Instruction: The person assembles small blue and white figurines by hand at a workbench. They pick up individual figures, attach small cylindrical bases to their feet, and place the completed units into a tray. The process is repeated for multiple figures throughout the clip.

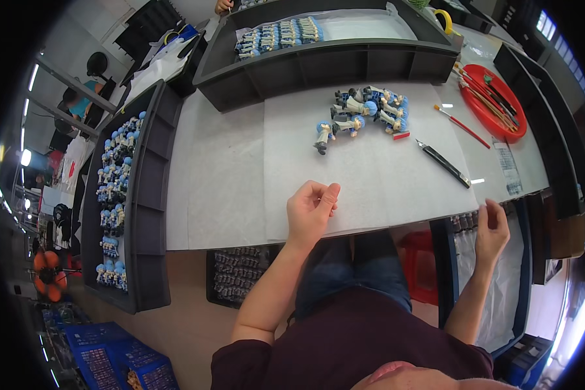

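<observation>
My left hand (312, 209) is closed over the white sheet (370, 185) near the table's front edge, thumb pressed to curled fingers; whatever it may hold is hidden. Further right, my right hand (493, 227) is raised by the table edge above a lined bin (523, 260), its fingers loosely bent and apart, with nothing seen in them. Beyond the left hand lies a group of small blue-haired figurines (364, 109), with one figurine (323, 138) at its near left. Right of them are a small red piece (402, 136) and a black craft knife (443, 162).
A paintbrush (463, 127) lies near a red oval tray (513, 130) of brushes. Dark crates of figurines stand at the back (325, 68) and left (151, 195). Under the table are a crate of dark parts (240, 276) and a red stool (419, 260).
</observation>
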Demonstrator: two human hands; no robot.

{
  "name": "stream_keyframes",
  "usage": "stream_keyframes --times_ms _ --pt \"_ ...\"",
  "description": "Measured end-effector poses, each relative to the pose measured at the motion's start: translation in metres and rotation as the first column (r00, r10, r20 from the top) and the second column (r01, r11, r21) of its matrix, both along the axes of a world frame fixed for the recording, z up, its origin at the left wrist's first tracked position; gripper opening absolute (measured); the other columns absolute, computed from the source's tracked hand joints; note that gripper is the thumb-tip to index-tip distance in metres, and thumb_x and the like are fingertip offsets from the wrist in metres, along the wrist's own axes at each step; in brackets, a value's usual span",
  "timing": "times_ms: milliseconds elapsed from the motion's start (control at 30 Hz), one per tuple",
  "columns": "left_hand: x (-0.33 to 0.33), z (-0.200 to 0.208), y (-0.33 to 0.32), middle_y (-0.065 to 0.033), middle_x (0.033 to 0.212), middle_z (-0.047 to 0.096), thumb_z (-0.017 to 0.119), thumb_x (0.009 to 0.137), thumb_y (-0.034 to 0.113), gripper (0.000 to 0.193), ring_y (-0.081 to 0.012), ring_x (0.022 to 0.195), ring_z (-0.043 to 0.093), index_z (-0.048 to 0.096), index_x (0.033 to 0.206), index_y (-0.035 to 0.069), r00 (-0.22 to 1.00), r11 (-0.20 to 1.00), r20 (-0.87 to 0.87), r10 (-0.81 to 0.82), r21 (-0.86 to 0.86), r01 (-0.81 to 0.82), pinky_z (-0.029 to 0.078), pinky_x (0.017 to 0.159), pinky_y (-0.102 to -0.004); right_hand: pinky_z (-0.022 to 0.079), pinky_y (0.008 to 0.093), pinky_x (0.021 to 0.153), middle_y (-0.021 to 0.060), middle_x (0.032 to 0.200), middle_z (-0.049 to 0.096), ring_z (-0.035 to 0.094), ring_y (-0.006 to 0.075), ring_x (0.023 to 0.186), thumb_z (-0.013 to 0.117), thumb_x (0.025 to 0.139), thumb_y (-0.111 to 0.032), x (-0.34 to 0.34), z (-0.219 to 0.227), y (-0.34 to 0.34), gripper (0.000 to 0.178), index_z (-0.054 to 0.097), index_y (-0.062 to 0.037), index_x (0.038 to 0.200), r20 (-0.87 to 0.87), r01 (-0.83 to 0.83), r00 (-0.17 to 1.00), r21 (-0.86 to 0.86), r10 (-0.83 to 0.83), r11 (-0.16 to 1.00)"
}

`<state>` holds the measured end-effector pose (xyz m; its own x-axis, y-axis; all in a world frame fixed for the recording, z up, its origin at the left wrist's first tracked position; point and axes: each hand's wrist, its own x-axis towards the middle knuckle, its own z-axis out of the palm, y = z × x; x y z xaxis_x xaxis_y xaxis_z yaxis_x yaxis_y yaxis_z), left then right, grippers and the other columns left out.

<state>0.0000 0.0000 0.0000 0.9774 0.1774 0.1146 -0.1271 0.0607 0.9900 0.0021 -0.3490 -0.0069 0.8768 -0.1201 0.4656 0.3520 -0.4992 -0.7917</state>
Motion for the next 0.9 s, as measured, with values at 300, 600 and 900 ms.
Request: stream_keyframes --times_ms 300,600,900 --pt "0.007 0.005 0.005 -0.0057 0.073 0.057 0.048 0.093 0.025 0.026 -0.0098 0.058 0.054 0.051 0.080 0.003 0.999 0.977 0.030 0.033 -0.214 -0.026 0.046 0.050 -0.0211 0.045 0.0341 0.080 0.0105 0.101 0.059 0.051 0.0270 0.100 0.056 0.065 0.008 0.104 0.057 0.243 0.042 0.058 -0.0033 0.105 0.223 -0.334 0.688 -0.748 0.691 0.574" --pt "0.007 -0.002 0.014 -0.0099 0.120 0.048 0.044 0.094 0.017 0.038 -0.0161 0.099 0.052 0.037 0.129 0.002 0.984 0.906 0.115 0.133 -0.417 -0.074 0.046 0.082 -0.0296 0.047 0.0207 0.071 0.0035 0.091 0.060 0.054 0.0071 0.083 0.069 0.078 -0.007 0.066 0.055 0.240 0.032 0.058 0.0002 0.106 -0.110 -0.466 0.777 0.562 0.620 0.684" --pt "0.007 0.000 0.019 -0.0025 0.091 0.061 0.046 0.094 0.020 0.029 -0.0081 0.083 0.055 0.055 0.114 0.000 0.996 0.867 0.028 0.085 -0.494 -0.060 0.045 0.072 -0.0229 0.048 0.0260 0.081 0.0111 0.101 0.058 0.058 0.0139 0.090 0.065 0.082 -0.007 0.025 0.022 0.226 0.036 0.051 0.0050 0.113 -0.226 -0.483 0.613 0.651 0.757 0.585"
